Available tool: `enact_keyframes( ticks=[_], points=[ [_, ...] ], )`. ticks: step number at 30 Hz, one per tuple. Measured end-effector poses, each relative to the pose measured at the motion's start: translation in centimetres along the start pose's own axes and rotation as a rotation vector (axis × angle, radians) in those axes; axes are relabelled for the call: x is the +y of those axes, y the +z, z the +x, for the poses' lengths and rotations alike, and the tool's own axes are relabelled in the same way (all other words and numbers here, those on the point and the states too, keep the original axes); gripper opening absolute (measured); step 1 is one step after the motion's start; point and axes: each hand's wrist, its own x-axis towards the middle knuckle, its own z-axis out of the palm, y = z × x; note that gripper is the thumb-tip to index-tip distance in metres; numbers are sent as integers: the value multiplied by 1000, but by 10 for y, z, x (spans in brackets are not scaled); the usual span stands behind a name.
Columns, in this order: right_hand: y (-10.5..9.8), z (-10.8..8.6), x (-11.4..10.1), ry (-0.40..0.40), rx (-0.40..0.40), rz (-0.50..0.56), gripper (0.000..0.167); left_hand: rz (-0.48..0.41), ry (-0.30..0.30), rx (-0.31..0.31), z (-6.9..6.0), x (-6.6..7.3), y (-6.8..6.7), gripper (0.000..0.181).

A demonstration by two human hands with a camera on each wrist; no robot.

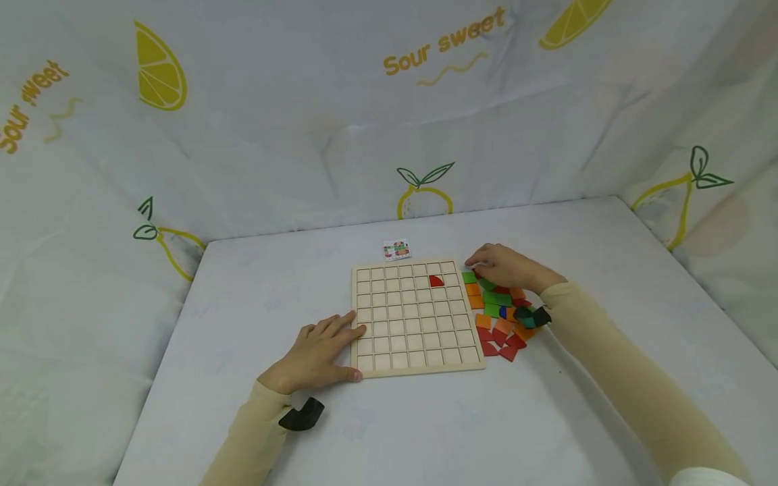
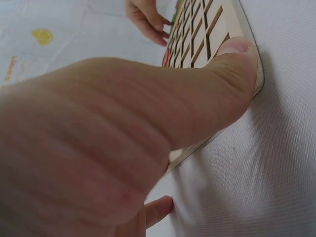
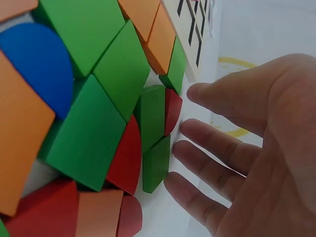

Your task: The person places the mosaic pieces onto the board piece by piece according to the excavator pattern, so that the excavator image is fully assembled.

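Observation:
A wooden grid board (image 1: 395,371) lies flat on the table, with one red quarter-circle piece (image 1: 435,281) in a cell near its upper right. My left hand (image 1: 319,354) rests at the board's left edge, fingers spread; in the left wrist view its thumb (image 2: 217,91) presses on the frame's corner. My right hand (image 1: 501,265) hovers at the far end of a heap of coloured pieces (image 1: 497,298). Its fingers are loosely bent and apart, holding nothing. Close to the fingertips are a small red curved piece (image 3: 172,111) and a green piece (image 3: 156,164).
Behind the board lies a small pattern card (image 1: 396,249). Green, orange, red and blue pieces crowd along the board's right side, some overlapping. A white lemon-print cloth (image 1: 273,135) hangs behind the table (image 1: 389,432).

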Motion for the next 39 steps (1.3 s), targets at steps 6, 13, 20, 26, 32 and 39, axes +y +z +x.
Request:
enact_keyframes(
  ticks=[6,13,20,26,32,39],
  points=[
    [2,0,4,-15,6,-34,31,-7,4,-2,2,1,-1,82],
    [0,-2,7,15,-1,-69,30,-5,11,-7,2,2,-1,83],
    [-8,-11,9,105,-7,-70,35,-11,10,-7,3,3,-1,82],
    [-18,-25,17,183,-20,-63,43,-4,9,-6,3,3,-1,82],
    [-24,-47,30,278,-44,-88,41,-3,-1,-12,3,3,0,82],
    [-22,-58,35,324,-161,-131,43,-5,-15,-14,1,1,0,82]
  ],
)
